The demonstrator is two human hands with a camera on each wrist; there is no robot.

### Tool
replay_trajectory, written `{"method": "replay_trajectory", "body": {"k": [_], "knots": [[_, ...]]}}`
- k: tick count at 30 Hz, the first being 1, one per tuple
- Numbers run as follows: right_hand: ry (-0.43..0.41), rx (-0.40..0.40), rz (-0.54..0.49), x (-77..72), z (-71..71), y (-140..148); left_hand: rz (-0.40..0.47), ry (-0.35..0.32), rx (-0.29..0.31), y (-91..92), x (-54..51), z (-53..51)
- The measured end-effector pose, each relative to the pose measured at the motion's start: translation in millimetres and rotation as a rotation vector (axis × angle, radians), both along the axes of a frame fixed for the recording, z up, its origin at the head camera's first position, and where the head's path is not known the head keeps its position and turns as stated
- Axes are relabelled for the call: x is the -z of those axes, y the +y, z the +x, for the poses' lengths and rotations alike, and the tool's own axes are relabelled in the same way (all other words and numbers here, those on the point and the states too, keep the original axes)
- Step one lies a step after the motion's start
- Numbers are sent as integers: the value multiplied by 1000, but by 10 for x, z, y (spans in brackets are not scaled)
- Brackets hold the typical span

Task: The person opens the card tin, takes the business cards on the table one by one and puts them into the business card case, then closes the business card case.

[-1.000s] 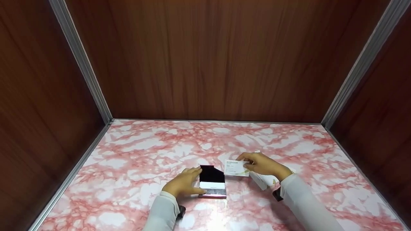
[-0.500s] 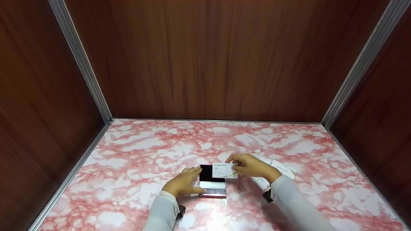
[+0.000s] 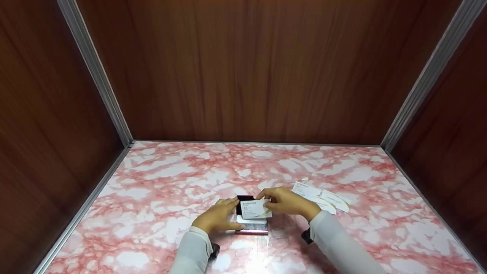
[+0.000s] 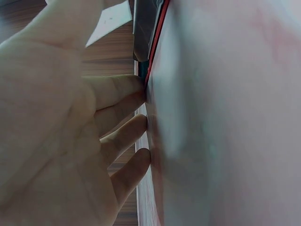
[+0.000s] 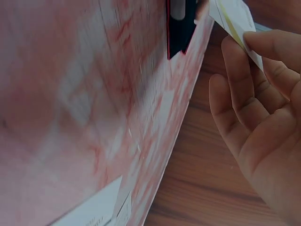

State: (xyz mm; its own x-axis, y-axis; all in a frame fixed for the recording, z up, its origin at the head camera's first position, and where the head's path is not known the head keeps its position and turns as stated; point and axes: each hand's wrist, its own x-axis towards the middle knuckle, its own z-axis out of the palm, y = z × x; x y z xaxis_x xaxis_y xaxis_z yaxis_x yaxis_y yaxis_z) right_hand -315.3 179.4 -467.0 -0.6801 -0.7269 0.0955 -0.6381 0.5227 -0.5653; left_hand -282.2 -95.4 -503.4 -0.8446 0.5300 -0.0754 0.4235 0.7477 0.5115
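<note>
An open card case (image 3: 258,230), dark inside with a red edge and a shiny near strip, lies on the table; something white shows inside it. My left hand (image 3: 216,216) rests at its left side, fingers extended, a fingertip at the far left corner and the thumb on the near strip. In the left wrist view those fingers touch the tabletop and the case's edge. My right hand (image 3: 287,201) pinches a white business card (image 3: 252,209) with a green-yellow curve by its right end. That card is over the case, hiding part of its inside; contact cannot be told.
Several more business cards (image 3: 323,197) lie fanned and overlapping on the table to the right of the right hand. The red-and-white marbled tabletop (image 3: 171,167) is bounded by brown wood-grain panels (image 3: 243,76) at the back and both sides, with metal posts in the corners.
My right hand has carried the business card leftward from beside the case to above it, uncovering the fanned cards. The left hand and the case have stayed in place.
</note>
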Motion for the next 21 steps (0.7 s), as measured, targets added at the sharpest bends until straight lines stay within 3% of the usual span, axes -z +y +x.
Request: {"method": "replay_trajectory", "body": {"k": [10, 21], "knots": [[43, 7, -9, 82, 5, -101, 21, 38, 16, -3, 12, 1], [47, 19, -1, 140, 33, -160, 36, -1, -8, 10, 6, -9]]}}
